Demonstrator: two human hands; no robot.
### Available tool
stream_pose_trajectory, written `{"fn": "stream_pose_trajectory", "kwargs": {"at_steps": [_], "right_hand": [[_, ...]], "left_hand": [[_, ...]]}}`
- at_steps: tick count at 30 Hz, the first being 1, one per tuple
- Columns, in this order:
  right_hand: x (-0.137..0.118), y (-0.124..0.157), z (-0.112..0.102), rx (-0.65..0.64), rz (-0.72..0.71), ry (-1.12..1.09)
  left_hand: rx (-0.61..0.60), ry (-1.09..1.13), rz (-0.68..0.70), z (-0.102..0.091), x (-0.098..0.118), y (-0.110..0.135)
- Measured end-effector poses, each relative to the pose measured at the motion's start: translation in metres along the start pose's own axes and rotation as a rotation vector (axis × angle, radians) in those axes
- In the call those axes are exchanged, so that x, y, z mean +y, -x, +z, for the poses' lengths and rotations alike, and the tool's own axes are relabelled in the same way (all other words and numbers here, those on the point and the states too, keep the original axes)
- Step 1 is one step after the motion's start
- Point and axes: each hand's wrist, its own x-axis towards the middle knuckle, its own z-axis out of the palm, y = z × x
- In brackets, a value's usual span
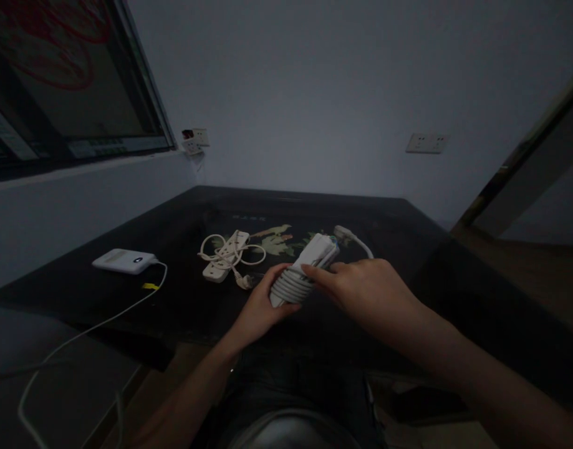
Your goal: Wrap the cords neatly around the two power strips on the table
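Note:
A white power strip (320,248) is held tilted above the table, its cord (290,287) wound in several turns around the lower half. My left hand (262,302) grips that lower end, with fingers and thumb on either side of the coils. My right hand (368,282) is closed at the strip's right side, its index fingertip against the strip beside the windings. The cord's loose end runs out past this hand to a plug (345,235) beyond it. My right palm and the other fingers' undersides are hidden.
On the dark table (211,209), a second power strip (215,268) lies left of my hands under its loosely looped cord. Further left is a white device (126,260) with a cable (103,322) trailing off the table edge. A wall socket (426,143) is behind.

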Motion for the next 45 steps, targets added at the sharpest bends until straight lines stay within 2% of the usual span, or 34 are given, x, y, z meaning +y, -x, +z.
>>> {"fn": "stream_pose_trajectory", "kwargs": {"at_steps": [5,14,18,21,23,31,34,39,42,45], "right_hand": [[0.003,0.002,0.016,-0.003,-0.011,-0.027],[0.0,0.0,0.03,-0.006,0.018,-0.199],[0.005,0.004,0.033,0.043,0.014,-0.479],[0.013,0.01,0.034,0.153,-0.041,-0.808],[0.019,0.013,0.035,0.2,-0.052,-0.946],[0.042,0.01,0.058,0.086,-0.1,-1.283],[0.049,0.007,0.066,0.033,-0.115,-1.342],[0.055,-0.001,0.079,0.123,-0.107,-1.322],[0.056,-0.006,0.085,0.126,-0.175,-1.359],[0.053,-0.01,0.088,0.127,-0.256,-1.401]], "left_hand": [[0.053,0.065,-0.066,0.002,0.005,-0.001],[0.005,0.2,-0.091,0.002,0.001,0.004],[0.011,0.367,-0.052,0.0,0.005,0.005],[0.069,0.515,-0.124,-0.003,0.008,0.005],[0.081,0.607,-0.173,-0.007,0.009,0.006],[-0.091,0.839,-0.146,-0.01,0.018,0.011],[-0.116,0.902,-0.143,-0.011,0.019,0.013],[-0.207,1.055,-0.164,-0.016,0.016,0.015],[-0.263,1.109,-0.177,-0.015,0.016,0.016],[-0.264,1.134,-0.168,-0.013,0.016,0.016]]}}
